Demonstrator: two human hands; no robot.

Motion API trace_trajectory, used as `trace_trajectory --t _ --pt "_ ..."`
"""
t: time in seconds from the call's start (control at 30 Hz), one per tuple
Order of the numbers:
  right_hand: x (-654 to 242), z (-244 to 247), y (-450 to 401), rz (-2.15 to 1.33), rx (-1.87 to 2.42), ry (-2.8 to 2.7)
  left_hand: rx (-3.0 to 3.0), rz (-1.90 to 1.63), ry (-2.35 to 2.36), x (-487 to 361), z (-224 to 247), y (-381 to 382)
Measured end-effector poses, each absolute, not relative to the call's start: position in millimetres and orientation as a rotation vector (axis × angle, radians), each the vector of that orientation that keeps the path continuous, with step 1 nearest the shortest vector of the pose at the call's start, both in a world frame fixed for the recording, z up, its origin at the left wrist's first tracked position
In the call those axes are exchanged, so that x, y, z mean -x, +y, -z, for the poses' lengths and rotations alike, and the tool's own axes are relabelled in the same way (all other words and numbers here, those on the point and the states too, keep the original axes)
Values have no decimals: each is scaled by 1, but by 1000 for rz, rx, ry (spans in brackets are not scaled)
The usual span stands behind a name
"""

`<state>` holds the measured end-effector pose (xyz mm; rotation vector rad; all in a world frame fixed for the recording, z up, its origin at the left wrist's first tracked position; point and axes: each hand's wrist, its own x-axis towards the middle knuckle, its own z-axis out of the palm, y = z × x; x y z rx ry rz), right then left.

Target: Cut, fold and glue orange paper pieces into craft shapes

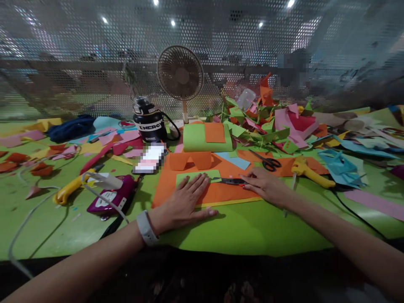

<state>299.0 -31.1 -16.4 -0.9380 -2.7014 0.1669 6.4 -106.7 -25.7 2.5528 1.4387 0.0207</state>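
Observation:
My left hand [184,204], a pale watch band on its wrist, lies flat with fingers stretched over a light green paper piece [180,180] on an orange sheet [167,191]. To the right, my right hand [263,185] has its fingers closed on the near end of a slim black tool [232,181] with a red part. Its exact kind is unclear. The tool lies low over the orange sheet, pointing left, its tip by a narrow green strip at the paper's right end. A folded orange paper piece [189,161] stands just behind.
Black scissors [271,163] and a yellow glue gun [311,173] lie right. Left are another yellow glue gun [71,187], a purple power box [113,198] with white cables, and a phone [151,158]. Behind stand a black jug [148,122], a fan [181,73] and heaped paper scraps [261,126].

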Motion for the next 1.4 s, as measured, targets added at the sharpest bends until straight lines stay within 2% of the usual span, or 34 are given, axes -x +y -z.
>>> trace_trajectory --t 0.83,1.27,1.4 --pt "-284 15 -36 -125 908 -2777 -2519 -37 1381 0 21 -106" --pt "-262 23 -41 78 904 -2752 -2523 -75 1546 18 30 -124" --pt "-260 21 -44 49 847 -2751 -2515 -68 1561 17 27 -124"
